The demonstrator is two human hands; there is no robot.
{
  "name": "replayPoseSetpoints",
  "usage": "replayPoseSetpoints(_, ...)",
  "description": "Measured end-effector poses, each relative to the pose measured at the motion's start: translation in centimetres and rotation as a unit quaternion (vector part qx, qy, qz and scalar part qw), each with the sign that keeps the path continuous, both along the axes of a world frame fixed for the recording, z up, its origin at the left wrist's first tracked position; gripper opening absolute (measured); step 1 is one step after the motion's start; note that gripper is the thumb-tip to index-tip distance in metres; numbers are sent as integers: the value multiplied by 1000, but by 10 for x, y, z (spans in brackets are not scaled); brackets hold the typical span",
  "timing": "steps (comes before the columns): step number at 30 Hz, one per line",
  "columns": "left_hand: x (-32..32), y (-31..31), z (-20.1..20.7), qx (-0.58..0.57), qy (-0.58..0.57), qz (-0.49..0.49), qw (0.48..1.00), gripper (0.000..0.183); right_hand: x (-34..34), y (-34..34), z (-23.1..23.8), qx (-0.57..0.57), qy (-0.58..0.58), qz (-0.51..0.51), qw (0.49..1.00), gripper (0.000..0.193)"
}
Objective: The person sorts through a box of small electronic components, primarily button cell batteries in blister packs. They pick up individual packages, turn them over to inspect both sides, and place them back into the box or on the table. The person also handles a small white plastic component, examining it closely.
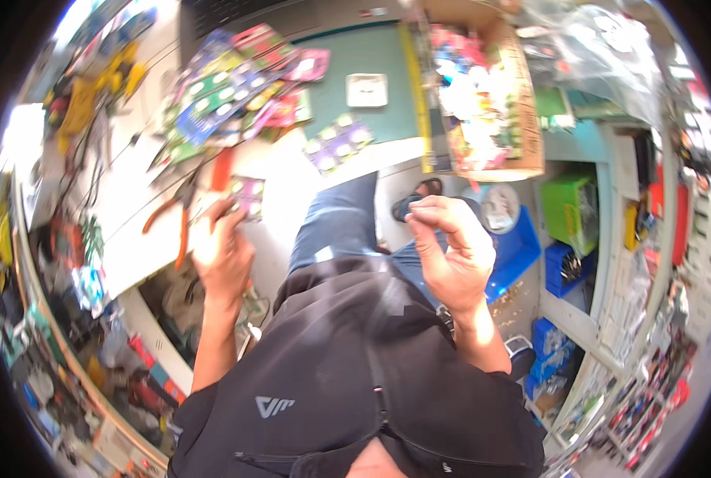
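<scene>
Orange-handled pliers (185,219), one pair, lie beside left hand (223,253), right hand (457,253) apart; I cannot tell either grip

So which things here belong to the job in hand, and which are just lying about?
Likely in use:
small purple blister card by the left hand
multicoloured blister-card pile

Seemingly lying about:
orange-handled pliers, unheld
green bin
blue plastic tray

A small workshop or repair shop can be recognised. Orange-handled pliers (185,225) and a heap of coloured blister packs (229,89) are laid on the white counter (136,211), and blue bins (562,275) are kept on shelves (580,325).
</scene>
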State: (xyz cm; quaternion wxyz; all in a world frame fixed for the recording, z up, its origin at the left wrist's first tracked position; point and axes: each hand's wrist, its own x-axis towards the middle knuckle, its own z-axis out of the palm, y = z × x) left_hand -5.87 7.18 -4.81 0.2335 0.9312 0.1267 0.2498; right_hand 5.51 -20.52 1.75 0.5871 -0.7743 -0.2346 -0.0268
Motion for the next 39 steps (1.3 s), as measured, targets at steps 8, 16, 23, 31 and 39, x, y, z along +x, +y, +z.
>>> replayPoseSetpoints(8, 24, -14, 30, 34, -90, -43, 994, 32, 73, -39, 55, -21, -29, -96, 995, 32)
replayPoseSetpoints(16, 101, -87, 62, -132, -90, -277, 947, 41, 208, 4, 54, -408, 31, 49, 911, 81)
replayPoseSetpoints(23, 166, -145, 59, -72, -8, -345, 936, 48, 244, 1, 15, -467, -17, 125, 875, 67)
replayPoseSetpoints(31, 170, -144, 45, -112, -42, -347, 930, 35, 181, -26, 37, -382, -86, 169, 905, 42)
replayPoseSetpoints(39, 173, -144, 44, -118, -43, -354, 927, 24, 175, -32, 50, -413, -103, 221, 877, 34)
